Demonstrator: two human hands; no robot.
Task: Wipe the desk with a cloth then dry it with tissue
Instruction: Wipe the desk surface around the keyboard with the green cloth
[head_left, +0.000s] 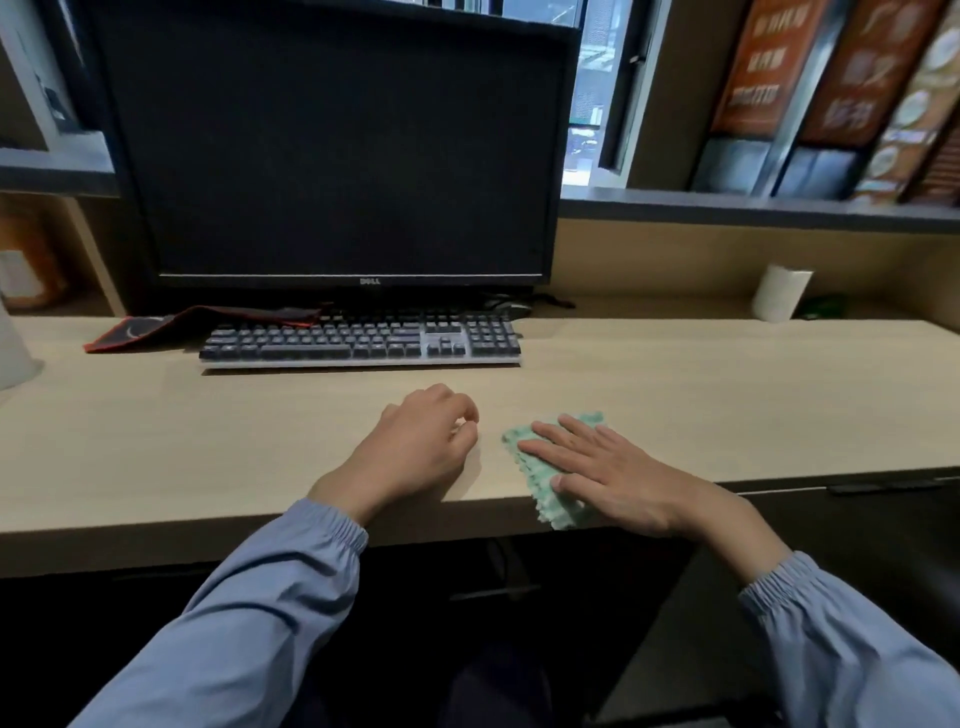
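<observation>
Near desk (727, 395) front edge, right hand (602, 470) pressing flat, fingers spread, on cloth (540, 480) for wiping; left hand (421, 447) resting loosely curled, empty.

A mint-green, bumpy-textured cloth (540, 467) lies on the pale wood-grain bench (208, 441). The dark grey keyboard (358, 340) has a silver frame; both sleeves (270, 597) are light blue.
</observation>
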